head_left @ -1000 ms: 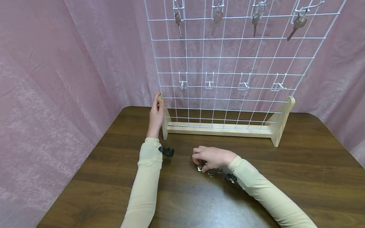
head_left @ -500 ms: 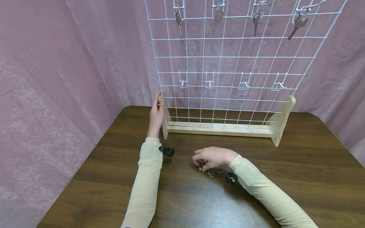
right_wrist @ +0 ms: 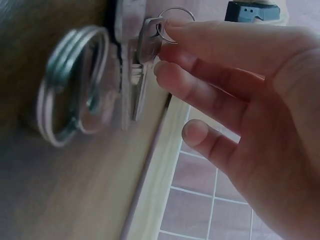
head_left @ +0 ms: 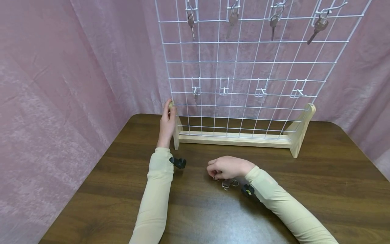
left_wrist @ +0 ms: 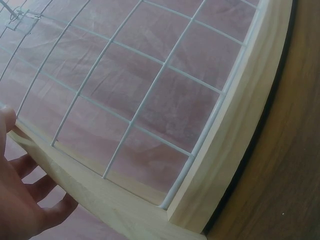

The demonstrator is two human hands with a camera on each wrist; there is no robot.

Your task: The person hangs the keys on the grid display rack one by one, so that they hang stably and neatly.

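My left hand (head_left: 167,127) grips the top of the left wooden support (head_left: 176,137) of a white wire grid rack (head_left: 253,62). In the left wrist view the thumb lies on the near side of the wood (left_wrist: 87,187) and the fingers wrap behind it. Low over the table, my right hand (head_left: 230,167) pinches a key (right_wrist: 148,42) by its split ring between thumb and fingertips, seen in the right wrist view. More keys with split rings (head_left: 225,185) lie on the table just under this hand, partly hidden by it.
Keys (head_left: 274,22) hang from the upper row of hooks. Of the lower hooks, the leftmost holds a key (head_left: 195,98); the other three, such as this white hook (head_left: 223,90), carry nothing. A brown wooden table (head_left: 195,210) bears the rack; pink curtains (head_left: 76,84) hang behind.
The right fingers have drawn together around the key, which shows less beneath them than before. The left hand stays on the support.
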